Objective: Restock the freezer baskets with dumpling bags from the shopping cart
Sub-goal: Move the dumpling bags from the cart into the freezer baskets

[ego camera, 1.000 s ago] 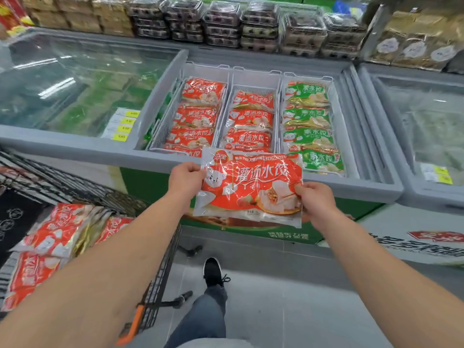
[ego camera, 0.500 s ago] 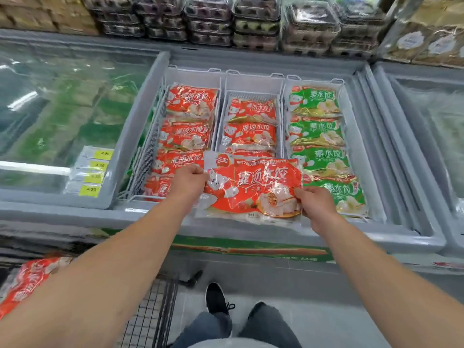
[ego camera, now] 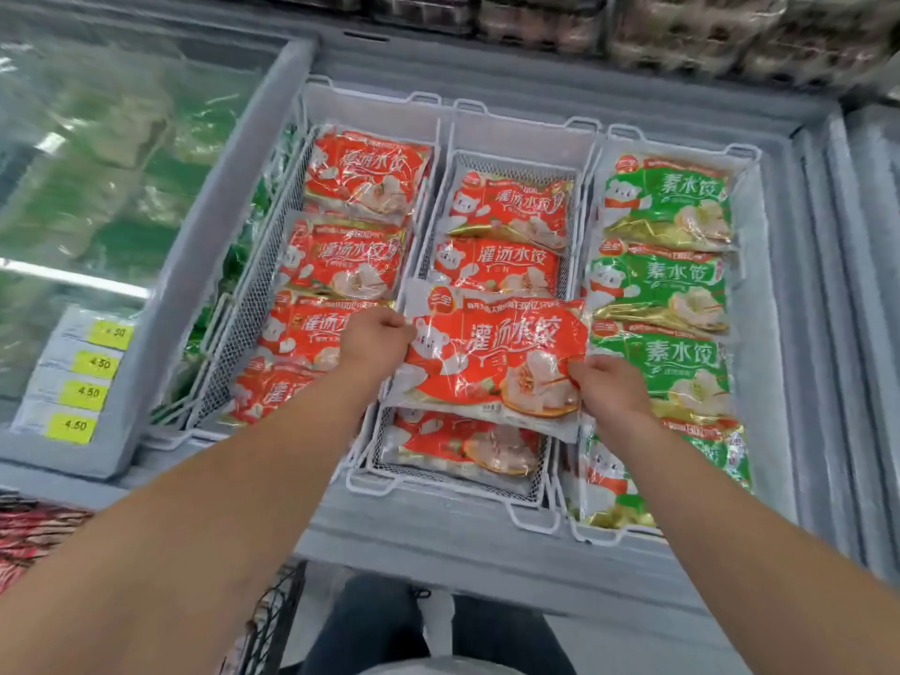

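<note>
A red dumpling bag hangs flat over the middle freezer basket. My left hand grips its left edge and my right hand grips its lower right corner. Below it, three more red bags lie in the middle basket. The left basket holds several red bags. Several green dumpling bags fill the right basket. A corner of the shopping cart shows at the bottom left, with red bags in it.
The open freezer has a grey rim in front of me. A closed glass lid with yellow price tags covers the freezer section to the left. Shelves of packaged goods run behind. My legs stand below the rim.
I have leaned in over the freezer. Both hands carried the red bag forward from the front rim to above the middle basket.
</note>
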Motion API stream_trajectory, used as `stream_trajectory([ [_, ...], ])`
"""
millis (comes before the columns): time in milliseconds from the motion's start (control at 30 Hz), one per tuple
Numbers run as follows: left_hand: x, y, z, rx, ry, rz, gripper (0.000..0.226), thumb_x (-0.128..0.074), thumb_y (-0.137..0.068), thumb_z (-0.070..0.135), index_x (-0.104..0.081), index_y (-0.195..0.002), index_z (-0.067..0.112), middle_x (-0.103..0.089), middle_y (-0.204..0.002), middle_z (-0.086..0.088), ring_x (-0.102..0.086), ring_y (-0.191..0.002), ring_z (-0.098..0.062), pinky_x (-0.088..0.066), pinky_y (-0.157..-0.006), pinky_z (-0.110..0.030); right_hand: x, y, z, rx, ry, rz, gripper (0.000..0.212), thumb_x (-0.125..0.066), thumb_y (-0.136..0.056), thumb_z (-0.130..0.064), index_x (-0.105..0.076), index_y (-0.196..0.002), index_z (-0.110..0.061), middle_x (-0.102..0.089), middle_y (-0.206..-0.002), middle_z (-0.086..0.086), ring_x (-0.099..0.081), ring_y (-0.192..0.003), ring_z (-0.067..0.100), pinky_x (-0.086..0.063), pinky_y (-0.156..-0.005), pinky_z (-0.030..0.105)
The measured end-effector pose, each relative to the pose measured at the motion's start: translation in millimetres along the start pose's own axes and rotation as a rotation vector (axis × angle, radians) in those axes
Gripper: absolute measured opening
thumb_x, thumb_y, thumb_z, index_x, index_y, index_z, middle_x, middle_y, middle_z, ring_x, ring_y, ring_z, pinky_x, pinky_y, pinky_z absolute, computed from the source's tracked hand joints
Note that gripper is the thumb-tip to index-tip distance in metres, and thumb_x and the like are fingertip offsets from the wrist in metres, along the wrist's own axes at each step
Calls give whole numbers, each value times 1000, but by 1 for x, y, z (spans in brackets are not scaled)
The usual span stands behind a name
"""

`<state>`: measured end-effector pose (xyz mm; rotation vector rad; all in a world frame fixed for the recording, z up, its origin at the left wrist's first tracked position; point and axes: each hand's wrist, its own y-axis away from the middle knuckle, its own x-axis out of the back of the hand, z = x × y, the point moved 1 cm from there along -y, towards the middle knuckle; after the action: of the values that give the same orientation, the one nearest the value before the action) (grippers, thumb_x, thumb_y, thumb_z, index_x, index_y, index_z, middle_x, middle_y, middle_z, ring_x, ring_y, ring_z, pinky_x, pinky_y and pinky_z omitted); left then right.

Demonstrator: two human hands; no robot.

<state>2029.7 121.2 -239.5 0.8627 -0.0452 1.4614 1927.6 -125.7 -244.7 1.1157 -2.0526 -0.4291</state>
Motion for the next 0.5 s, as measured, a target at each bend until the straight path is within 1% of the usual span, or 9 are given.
stream_trajectory([
  [67,-10,-17,2,20,-5,-1,7,-71,-87,12,-67,-80,12,-69,-88,-9,-61,-77,-22,-51,-74,-31,-5,-18,-4,-8,39,-2,25,-65,-88,-20,-61,-64,-13,-61,-64,6,-53,-62,22,-41,-63,32],
  [133,-15,-30,2,38,3,-7,17,-71,-86,10,-64,-71,15,-65,-76,-4,-60,-74,-23,-55,-76,-35,-10,-32,-7,-19,62,-6,21,-64,-87,-20,-65,-70,-7,-67,-71,12,-59,-68,24,-48,-67,38],
  [200,-19,-45,2,44,-30,-8,24,-70,-84,9,-60,-64,17,-59,-65,1,-57,-71,-23,-50,-68,-31,-18,-48,-10,-32,86,-18,18,-64,-86,-22,-67,-76,-7,-71,-79,13,-64,-75,27,-54,-76,44],
  [233,-21,-51,2,44,-53,-11,23,-69,-84,10,-60,-65,17,-58,-64,1,-57,-71,-23,-46,-66,-28,-21,-54,-12,-38,99,-25,17,-64,-87,-23,-67,-77,-10,-71,-79,11,-64,-77,27,-54,-76,44],
  [267,-24,-59,1,47,-69,-13,19,-70,-84,12,-62,-67,16,-61,-68,0,-60,-73,-24,-46,-67,-27,-25,-59,-14,-44,108,-34,16,-63,-88,-24,-67,-77,-13,-70,-78,7,-63,-76,25,-52,-73,40],
  [333,-29,-72,2,39,-108,-29,11,-70,-85,16,-68,-75,15,-70,-84,-3,-66,-86,-27,-52,-77,-30,-30,-69,-18,-57,115,-41,17,-62,-90,-24,-65,-75,-17,-68,-76,1,-60,-73,19,-46,-65,30],
  [400,-33,-80,4,21,-155,-47,8,-69,-87,15,-72,-83,9,-72,-106,-4,-67,-99,-25,-53,-87,-33,-35,-75,-20,-80,97,-47,14,-62,-88,-23,-68,-77,-16,-71,-80,1,-65,-79,19,-51,-74,31],
  [433,-37,-87,4,31,-155,-61,9,-68,-88,14,-73,-87,6,-70,-113,-4,-66,-103,-24,-52,-89,-31,-38,-82,-18,-101,87,-58,12,-63,-86,-22,-69,-80,-15,-73,-83,1,-67,-84,22,-54,-81,36],
  [500,-42,-97,3,59,-187,-71,14,-64,-88,11,-73,-99,7,-69,-118,-3,-64,-107,-23,-49,-88,-27,-42,-88,-18,-121,149,-113,9,-65,-86,-24,-68,-89,-16,-72,-92,3,-67,-95,26,-53,-89,41],
])
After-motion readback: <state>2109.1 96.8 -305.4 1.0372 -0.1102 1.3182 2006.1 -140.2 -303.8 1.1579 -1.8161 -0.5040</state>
